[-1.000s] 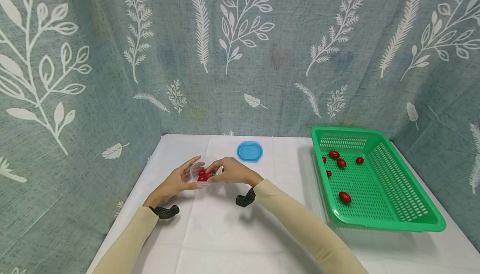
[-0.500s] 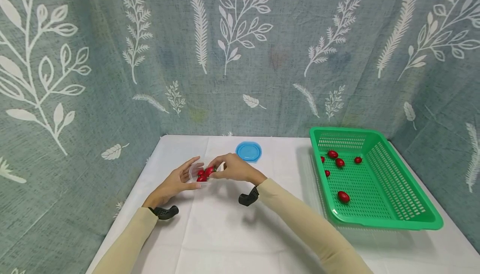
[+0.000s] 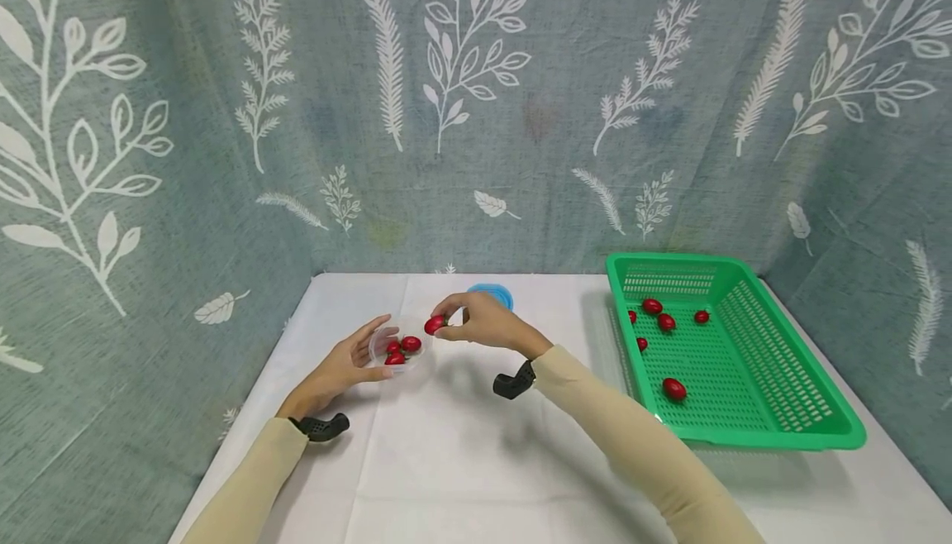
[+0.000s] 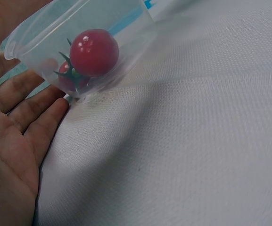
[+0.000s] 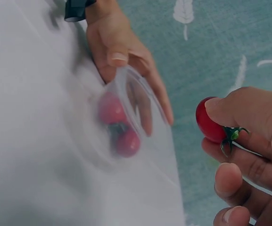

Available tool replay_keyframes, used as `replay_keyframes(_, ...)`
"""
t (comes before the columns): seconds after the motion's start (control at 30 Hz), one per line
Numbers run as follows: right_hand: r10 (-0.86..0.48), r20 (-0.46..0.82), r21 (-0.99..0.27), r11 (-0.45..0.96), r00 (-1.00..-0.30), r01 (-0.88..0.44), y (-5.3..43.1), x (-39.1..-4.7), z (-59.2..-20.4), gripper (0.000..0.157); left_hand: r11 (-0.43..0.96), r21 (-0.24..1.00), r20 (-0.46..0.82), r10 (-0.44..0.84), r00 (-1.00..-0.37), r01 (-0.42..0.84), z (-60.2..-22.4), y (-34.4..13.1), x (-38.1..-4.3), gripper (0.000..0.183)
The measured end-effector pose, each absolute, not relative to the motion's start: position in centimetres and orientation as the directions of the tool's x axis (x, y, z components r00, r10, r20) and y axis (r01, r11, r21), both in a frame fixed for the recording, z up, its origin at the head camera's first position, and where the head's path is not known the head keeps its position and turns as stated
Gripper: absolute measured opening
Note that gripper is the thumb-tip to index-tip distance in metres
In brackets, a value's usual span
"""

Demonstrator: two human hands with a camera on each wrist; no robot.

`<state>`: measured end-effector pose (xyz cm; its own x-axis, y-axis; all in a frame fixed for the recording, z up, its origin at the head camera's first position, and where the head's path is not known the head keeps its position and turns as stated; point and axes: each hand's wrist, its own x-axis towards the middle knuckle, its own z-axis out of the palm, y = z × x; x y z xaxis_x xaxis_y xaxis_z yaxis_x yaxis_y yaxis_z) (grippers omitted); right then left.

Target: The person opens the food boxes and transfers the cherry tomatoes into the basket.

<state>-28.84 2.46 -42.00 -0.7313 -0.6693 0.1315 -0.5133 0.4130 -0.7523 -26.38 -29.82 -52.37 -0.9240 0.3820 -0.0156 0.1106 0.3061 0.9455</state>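
Observation:
In the head view my left hand [image 3: 335, 374] grips a clear plastic container [image 3: 376, 352], thumb on one side and fingers on the other. The container stands on the white cloth, and its wall [image 4: 138, 35] shows in the left wrist view. Inside it lie three red cherry tomatoes [image 3: 411, 345] with green stems. Just to its right, my right hand [image 3: 487, 322] pinches another cherry tomato [image 3: 435, 326] between thumb and fingers, held above the cloth. In the right wrist view this held tomato [image 5: 209, 120] has its green stem turned toward the palm.
A blue lid [image 3: 500, 292] lies behind my right hand, partly hidden by it. On the right stands a green perforated basket [image 3: 836, 387] with several more cherry tomatoes [image 3: 674, 389]. Patterned grey-green fabric [image 3: 543, 197] hangs behind and beside the table.
My right hand has come up and out of the container with a cherry tomato, moving slightly right. My left hand has stayed at the container.

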Motion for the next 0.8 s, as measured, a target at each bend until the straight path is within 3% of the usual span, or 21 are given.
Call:
replay_keyframes(0.47,-0.529,0.203,-0.719,0.491,-0.824,-0.493,7.5,-27.8,-39.7,0.021,0.285,0.95,0.006,0.386,-0.922,0.125,-52.5,-30.1,-26.5,0.1)
replay_keyframes(0.8,-0.483,0.201,-0.716,0.522,-0.852,-0.464,12.4,-26.9,-38.7,0.027,0.261,0.959,0.004,0.39,-0.921,0.115,-52.5,-30.0,-26.3,0.099)
